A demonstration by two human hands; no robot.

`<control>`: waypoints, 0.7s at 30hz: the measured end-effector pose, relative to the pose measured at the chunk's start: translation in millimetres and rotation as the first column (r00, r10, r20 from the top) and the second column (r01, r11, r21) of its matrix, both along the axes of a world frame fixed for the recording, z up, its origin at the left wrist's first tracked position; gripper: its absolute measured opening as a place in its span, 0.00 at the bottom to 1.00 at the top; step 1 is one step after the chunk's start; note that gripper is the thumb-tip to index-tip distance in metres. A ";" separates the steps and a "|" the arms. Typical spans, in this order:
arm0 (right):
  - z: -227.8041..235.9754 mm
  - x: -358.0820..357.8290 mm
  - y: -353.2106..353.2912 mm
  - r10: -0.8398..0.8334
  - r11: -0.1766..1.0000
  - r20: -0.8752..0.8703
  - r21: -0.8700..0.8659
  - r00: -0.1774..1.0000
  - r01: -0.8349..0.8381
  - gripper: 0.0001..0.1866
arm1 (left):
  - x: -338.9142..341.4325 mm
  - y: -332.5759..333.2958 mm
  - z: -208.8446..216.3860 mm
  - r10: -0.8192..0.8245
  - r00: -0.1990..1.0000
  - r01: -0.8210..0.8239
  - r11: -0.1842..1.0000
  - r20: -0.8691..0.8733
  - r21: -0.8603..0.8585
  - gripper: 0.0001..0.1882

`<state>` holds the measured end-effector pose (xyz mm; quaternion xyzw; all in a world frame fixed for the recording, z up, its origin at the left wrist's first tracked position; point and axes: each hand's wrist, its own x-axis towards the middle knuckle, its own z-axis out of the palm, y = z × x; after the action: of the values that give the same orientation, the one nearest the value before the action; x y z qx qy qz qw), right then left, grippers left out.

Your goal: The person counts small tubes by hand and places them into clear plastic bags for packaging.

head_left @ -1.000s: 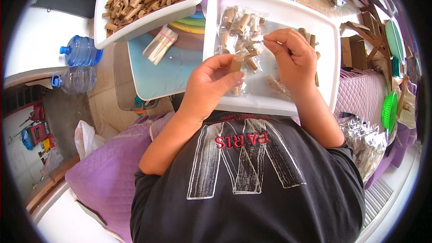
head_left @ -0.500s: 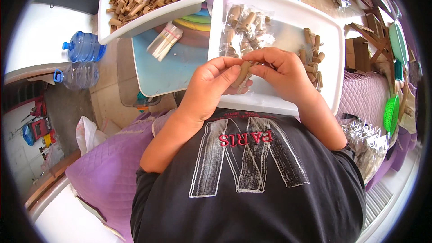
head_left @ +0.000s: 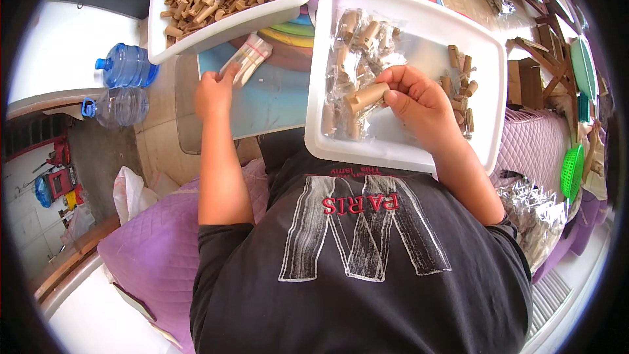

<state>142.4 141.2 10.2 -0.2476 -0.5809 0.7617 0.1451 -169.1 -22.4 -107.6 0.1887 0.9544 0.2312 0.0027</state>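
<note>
My right hand [head_left: 419, 101] pinches a light brown cardboard tube [head_left: 367, 98] with a notch in its side, above the white tray [head_left: 406, 147]. Stretched out to the left, my left hand [head_left: 215, 95] has its thumb and fingers closed at the near end of a clear plastic bundle [head_left: 252, 58]. White strips show in that bundle, and a red line crosses its far end. On the tray's left side lie several brown tubes in clear bags [head_left: 354, 49]. Loose brown tubes [head_left: 462, 85] are grouped along the right side.
A deep white bin [head_left: 229, 29] heaped with short brown tubes stands at the upper left. Blue-capped water bottles [head_left: 128, 65] are on the left. A green basket [head_left: 572, 172] and a silvery plastic bag [head_left: 534, 213] are at the right. Purple quilted padding [head_left: 151, 242] flanks me.
My hands were together over the tray, both on a brown tube. The left has let go and moved left to the plastic bundle; the right keeps the tube.
</note>
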 end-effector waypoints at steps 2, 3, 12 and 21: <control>-0.4 -0.1 -1.7 0.002 1.000 0.000 0.009 1.000 -0.002 0.10 | 4.7 7.9 16.5 -0.001 0.972 0.037 0.988 0.233 -0.149 0.25; -0.2 -0.2 -2.3 0.014 1.000 -0.005 0.017 1.000 -0.014 0.10 | 4.0 6.2 15.0 -0.003 0.972 0.039 0.988 0.233 -0.149 0.25; -4.7 1.0 -4.0 -0.008 1.000 0.023 0.005 1.000 0.008 0.10 | -5.1 -39.8 -17.3 -0.222 0.862 -0.021 0.883 0.456 0.468 0.07; 0.2 -7.2 -8.3 -0.087 0.995 0.000 0.049 0.996 0.087 0.09 | 48.4 -43.6 37.8 -0.240 0.798 -0.268 0.681 0.553 0.681 0.07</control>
<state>135.2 132.8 10.4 -0.2697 -0.5882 0.7400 0.1836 -120.7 -65.9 -69.8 0.0821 0.7292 0.6397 0.2286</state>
